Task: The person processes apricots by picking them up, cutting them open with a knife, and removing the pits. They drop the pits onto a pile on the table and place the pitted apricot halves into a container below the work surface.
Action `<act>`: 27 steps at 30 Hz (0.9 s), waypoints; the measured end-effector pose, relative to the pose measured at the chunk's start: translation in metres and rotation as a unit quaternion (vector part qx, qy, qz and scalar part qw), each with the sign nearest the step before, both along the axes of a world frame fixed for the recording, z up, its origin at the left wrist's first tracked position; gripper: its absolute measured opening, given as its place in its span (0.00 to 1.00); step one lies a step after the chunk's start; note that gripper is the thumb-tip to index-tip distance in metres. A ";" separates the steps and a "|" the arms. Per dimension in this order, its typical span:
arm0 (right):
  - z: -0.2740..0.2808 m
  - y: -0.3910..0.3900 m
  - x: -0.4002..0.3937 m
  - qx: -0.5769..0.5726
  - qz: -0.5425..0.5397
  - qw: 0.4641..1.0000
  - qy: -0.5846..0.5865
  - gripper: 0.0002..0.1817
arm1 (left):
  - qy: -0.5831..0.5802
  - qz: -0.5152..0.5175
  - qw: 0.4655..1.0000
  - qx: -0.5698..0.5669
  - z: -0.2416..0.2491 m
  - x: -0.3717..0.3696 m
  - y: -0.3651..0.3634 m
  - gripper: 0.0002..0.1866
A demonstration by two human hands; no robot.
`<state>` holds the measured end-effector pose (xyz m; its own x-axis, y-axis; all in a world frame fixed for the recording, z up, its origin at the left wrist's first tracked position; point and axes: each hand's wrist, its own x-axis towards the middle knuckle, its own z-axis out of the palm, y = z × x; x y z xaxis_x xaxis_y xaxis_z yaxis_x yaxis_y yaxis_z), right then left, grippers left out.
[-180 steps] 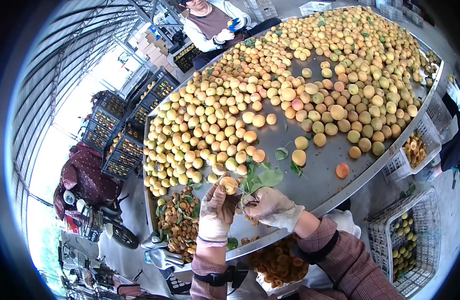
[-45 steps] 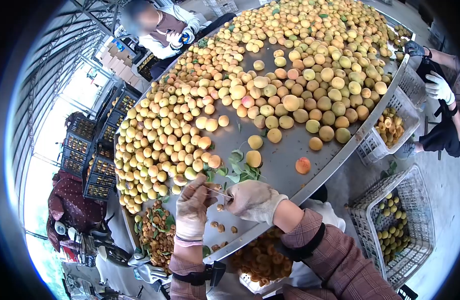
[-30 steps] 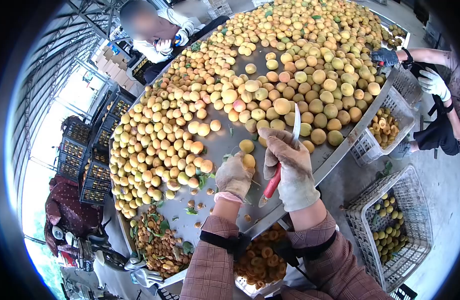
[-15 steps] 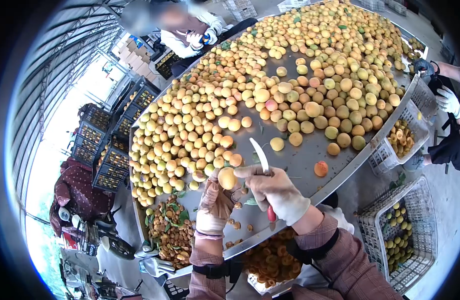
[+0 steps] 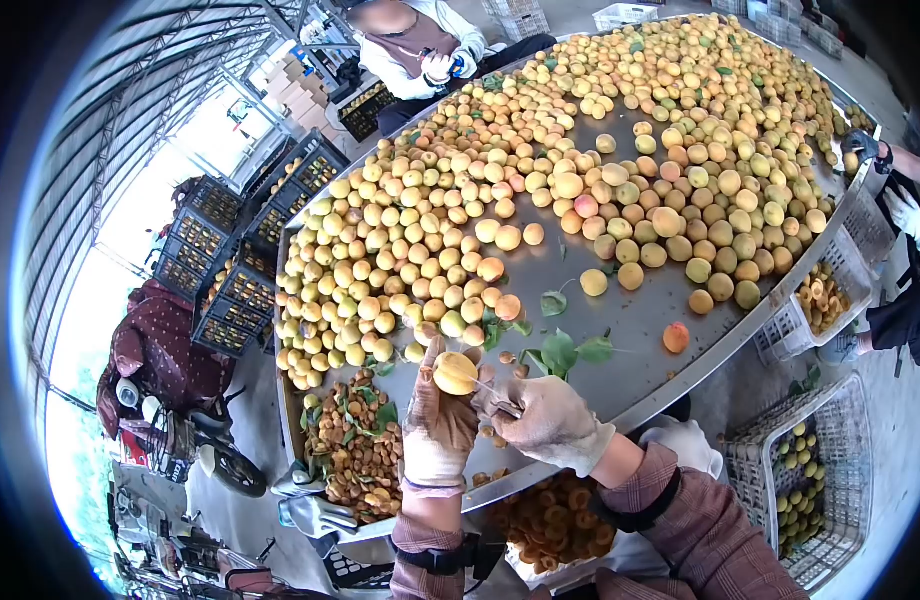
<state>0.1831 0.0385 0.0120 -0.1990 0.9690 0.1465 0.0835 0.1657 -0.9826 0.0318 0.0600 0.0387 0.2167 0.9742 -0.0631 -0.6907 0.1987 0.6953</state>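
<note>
1. Yellow apricot sits in the left hand, gloved fingers curled shut around its underside, cut side up toward the camera so the blade can get at it.
2. Right hand, also gloved, is closed on a small knife; the thin blade points left at the fruit and looks to touch it, exact contact too small to tell. Handle is buried in the glove.
3. Both hands hover just above the near rim of the metal table, over a patch bare of whole fruit, probably kept free as working room.
4. Loose pits lie on the table right under the hands, likely dropped where they come out.
5. Green leaves lie just beyond the hands, between them and the fruit heap.
6. Whole apricots cover most of the table, heaped within arm's reach.
7. Pile of pits and leaf scraps sits at the table's left near corner, left of the left hand, apart from good fruit.
8. Crate of halved fruit sits below the table edge, under the forearms, handy for dropping halves.
9. White basket with whole fruit stands on the floor to the right.
10. Another person works at the far side of the table.
</note>
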 end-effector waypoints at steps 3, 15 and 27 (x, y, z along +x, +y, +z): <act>-0.004 0.000 0.000 -0.016 0.019 1.000 -0.004 0.08 | 0.014 -0.013 1.000 0.010 0.007 0.007 -0.008 0.34; 0.009 0.000 0.001 -0.012 0.002 0.996 -0.088 0.11 | 0.140 -0.021 0.989 0.044 0.009 0.008 -0.012 0.36; 0.002 0.002 -0.013 -0.006 -0.017 0.997 -0.080 0.09 | 0.372 -0.011 0.919 0.128 0.036 0.012 -0.019 0.36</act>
<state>0.1703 0.0409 0.0144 -0.1851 0.9772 0.1037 0.2449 0.1481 -0.9582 0.0440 0.0407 0.0748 0.2261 0.9737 0.0288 -0.0034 -0.0287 0.9996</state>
